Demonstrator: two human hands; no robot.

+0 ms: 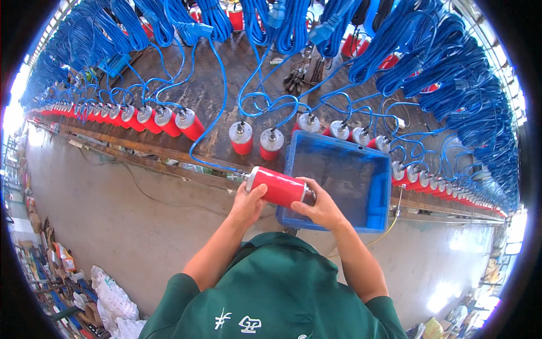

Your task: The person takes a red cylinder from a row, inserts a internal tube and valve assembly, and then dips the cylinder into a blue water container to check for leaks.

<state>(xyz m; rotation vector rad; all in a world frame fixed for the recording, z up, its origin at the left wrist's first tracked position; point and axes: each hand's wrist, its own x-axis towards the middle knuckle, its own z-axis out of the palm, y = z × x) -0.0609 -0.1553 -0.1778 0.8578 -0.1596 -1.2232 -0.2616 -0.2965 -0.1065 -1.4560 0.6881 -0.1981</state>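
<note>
Between my two hands lies a red cylinder (pixel 278 186) with silver ends, tilted slightly down to the right. A blue cable runs from its left end toward the hanging coils. My left hand (pixel 247 204) is closed around the left end, the thumb on the red side. At the other end, my right hand (pixel 320 204) grips the cylinder around its metal end fitting, whose tip the fingers partly hide. Right behind my right hand, a blue plastic crate (pixel 371 223) sits at the bench edge. Two similar red cylinders (pixel 241 138) (pixel 271 144) stand upright on the bench just beyond.
A dark wooden bench (pixel 217 150) curves across the view. Long rows of cabled red cylinders (pixel 189 123) line its edge on both sides. Bundled blue cables (pixel 293 28) hang along the back. White sacks (pixel 113 296) and clutter lie on the floor (pixel 124 220) at lower left.
</note>
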